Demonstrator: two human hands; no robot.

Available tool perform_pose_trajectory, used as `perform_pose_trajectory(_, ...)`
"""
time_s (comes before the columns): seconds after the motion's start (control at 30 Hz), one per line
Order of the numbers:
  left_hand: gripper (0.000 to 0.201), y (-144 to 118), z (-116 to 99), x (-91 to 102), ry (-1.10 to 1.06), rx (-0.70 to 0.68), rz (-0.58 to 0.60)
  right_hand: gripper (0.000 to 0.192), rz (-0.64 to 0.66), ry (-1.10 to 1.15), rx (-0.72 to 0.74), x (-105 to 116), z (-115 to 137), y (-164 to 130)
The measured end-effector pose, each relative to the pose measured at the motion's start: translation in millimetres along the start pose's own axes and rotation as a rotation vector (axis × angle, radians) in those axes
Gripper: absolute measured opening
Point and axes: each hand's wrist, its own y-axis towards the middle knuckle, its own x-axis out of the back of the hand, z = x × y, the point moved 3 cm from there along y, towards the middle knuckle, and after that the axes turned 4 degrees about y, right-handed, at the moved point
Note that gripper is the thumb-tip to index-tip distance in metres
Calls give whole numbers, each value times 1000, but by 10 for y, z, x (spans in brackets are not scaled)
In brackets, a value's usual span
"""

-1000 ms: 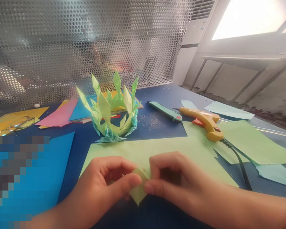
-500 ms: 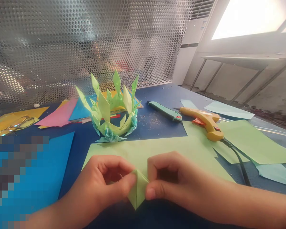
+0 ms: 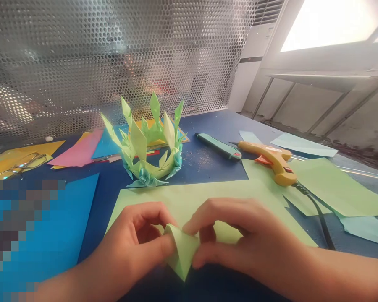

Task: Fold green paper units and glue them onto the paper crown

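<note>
While both hands pinch it, a folded paper points down.
Left fingers and right fingers press its sides; a crown stands beyond.

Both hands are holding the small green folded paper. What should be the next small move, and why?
Probably press the fold flat. The left hand and right hand pinch the small green folded paper from both sides, above the large green sheet, and its upper flap looks raised, not creased. A thumb run along that edge would likely set it.
</note>
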Motion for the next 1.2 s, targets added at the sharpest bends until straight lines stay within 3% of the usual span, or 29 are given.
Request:
perform_pose_trajectory(0.13,39,-6,1,2,0,-15,-11,13,-20,-15,-19,-6,-3,-9)
perform_pose_trajectory(0.37,41,0,-7,-21,63,-51,-17,34,13,12,-175,-24,-76,-5)
perform_pose_trajectory(0.77,12,3,-34,-32,37,-12,-62,45,-15,106,-336,-31,-75,-24)
perform_pose_trajectory(0.97,16,-5,-44,-28,90,-22,-109,33,-21,-48,-228,-35,-51,-23)
perform_pose_trajectory(1.2,23,10,-43,-43,106,-70,-82,32,-42,-149,-140,-58,-29,-31)
